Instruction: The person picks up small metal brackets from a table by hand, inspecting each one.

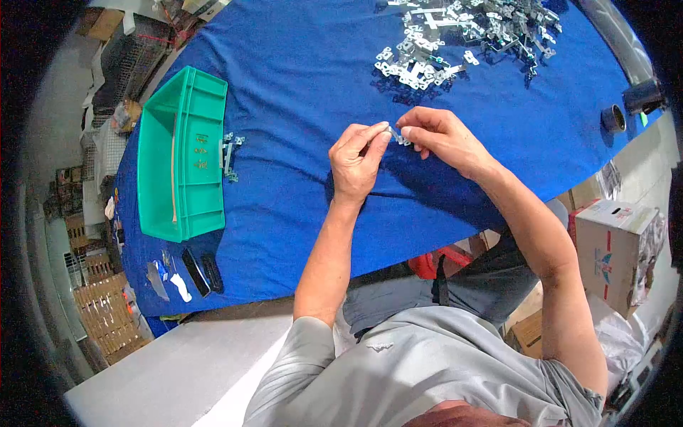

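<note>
Over the bench (299,85), which is covered in a blue cloth and fills most of the view, both of the person's hands meet near its middle, a little toward the near edge. The largest thing on the cloth is a green plastic bin (181,153), lying along the left side with its long axis running from the far edge toward the near edge; a few small metal parts show inside it. At the far right corner spreads a wide pile of metal brackets (462,35), shiny stamped pieces heaped loosely, with a few stragglers trailing toward the hands. Just beside the bin's right wall sits a small cluster of assembled brackets (230,153), touching the cloth and apart from the big pile. By the near left corner lie two black bars (203,272) side by side, with some small white and silver scraps next to them. At the right edge stand two dark cylinders (629,107), one seen end-on.

The left hand (356,160) is curled, thumb and forefinger pinched narrowly on one end of a small metal piece (398,135). The right hand (441,135) comes in from the right, its fingertips closed on the other end of that piece, the remaining fingers folded loosely beneath. The piece is held between both hands just above the cloth, well short of the pile at the far edge; its exact shape is too small to tell.
</note>
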Demonstrator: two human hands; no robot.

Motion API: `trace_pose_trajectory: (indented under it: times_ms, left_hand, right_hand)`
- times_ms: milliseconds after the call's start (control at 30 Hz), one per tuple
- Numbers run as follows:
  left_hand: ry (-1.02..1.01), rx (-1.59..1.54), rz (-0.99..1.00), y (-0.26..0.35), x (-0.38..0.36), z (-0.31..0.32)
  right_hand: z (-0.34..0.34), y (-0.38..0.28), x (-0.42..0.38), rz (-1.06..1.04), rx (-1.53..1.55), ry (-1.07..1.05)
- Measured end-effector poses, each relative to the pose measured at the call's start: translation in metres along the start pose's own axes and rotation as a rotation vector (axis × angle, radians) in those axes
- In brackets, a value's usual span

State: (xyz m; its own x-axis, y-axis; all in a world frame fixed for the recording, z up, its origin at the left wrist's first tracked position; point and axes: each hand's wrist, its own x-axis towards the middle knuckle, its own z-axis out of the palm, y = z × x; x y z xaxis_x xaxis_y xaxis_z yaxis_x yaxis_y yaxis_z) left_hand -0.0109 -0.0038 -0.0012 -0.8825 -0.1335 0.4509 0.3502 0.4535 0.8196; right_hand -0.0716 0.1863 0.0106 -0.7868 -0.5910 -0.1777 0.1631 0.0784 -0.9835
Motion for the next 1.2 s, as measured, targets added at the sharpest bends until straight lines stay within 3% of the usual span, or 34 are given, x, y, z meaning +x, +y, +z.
trace_pose_trajectory:
  times_ms: [200, 267, 333, 433, 533, 667, 900, 1000, 1067, 1200]
  left_hand:
    - [-0.069, 0.028, 0.02, -0.001, 0.0, 0.0]
    - [-0.058, 0.022, 0.009, 0.0, 0.0, 0.001]
    - [-0.047, 0.02, -0.002, -0.003, -0.002, 0.001]
    - [0.112, -0.195, -0.364, -0.01, -0.006, 0.0]
    - [0.127, -0.343, -0.433, -0.009, -0.005, -0.002]
    - [0.085, -0.286, -0.46, -0.002, -0.004, -0.002]
    - [0.055, -0.24, -0.427, -0.006, -0.005, -0.002]
    - [0.04, -0.163, -0.352, -0.007, -0.004, -0.002]
    - [0.05, -0.07, -0.129, -0.008, -0.002, -0.001]
    - [0.043, -0.062, -0.099, -0.007, 0.0, -0.001]
  right_hand:
    - [-0.001, 0.0, -0.001, 0.024, -0.075, 0.003]
    - [0.003, 0.001, 0.001, -0.185, -0.022, 0.137]
    - [0.002, -0.001, 0.002, -0.178, -0.015, 0.181]
    - [-0.001, 0.001, 0.001, -0.118, -0.044, 0.153]
    - [0.004, 0.0, -0.001, -0.076, -0.093, 0.051]
    - [0.007, 0.005, -0.002, -0.077, -0.107, 0.034]
    - [0.007, 0.004, -0.002, -0.089, -0.218, 0.072]
    - [0.007, 0.0, -0.004, -0.101, -0.275, 0.099]
    - [0.007, -0.001, -0.005, -0.115, -0.308, 0.118]
    - [0.003, 0.003, -0.001, -0.039, -0.179, 0.064]
